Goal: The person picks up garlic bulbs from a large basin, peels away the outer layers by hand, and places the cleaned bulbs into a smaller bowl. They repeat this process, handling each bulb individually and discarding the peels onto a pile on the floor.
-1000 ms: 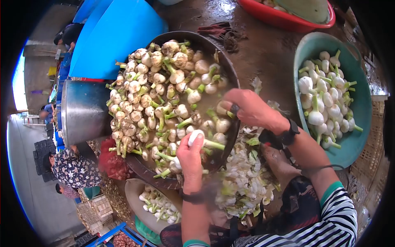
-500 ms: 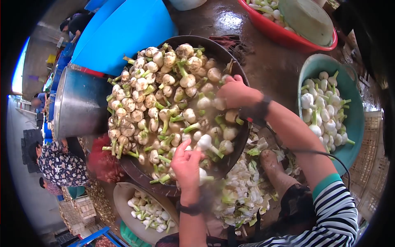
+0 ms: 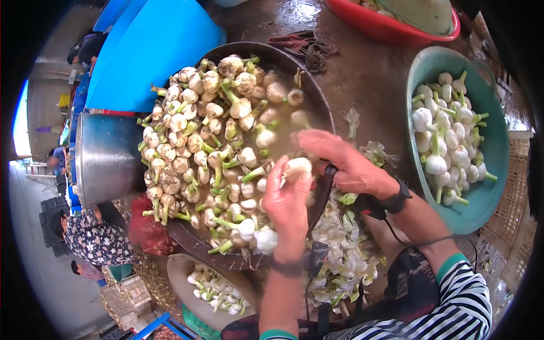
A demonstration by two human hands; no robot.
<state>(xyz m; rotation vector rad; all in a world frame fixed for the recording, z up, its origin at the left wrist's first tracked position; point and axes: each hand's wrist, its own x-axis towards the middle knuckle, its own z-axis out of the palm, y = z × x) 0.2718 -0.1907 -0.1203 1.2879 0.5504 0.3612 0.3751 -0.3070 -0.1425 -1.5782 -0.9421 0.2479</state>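
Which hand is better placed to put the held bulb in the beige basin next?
Probably the left hand: it holds the bulb and looks nearer the basin than the right hand.

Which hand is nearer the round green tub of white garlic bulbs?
Right. The right hand is over the large round dark basin's rim, toward the tub; the left hand, farther off, holds a white bulb over the basin.
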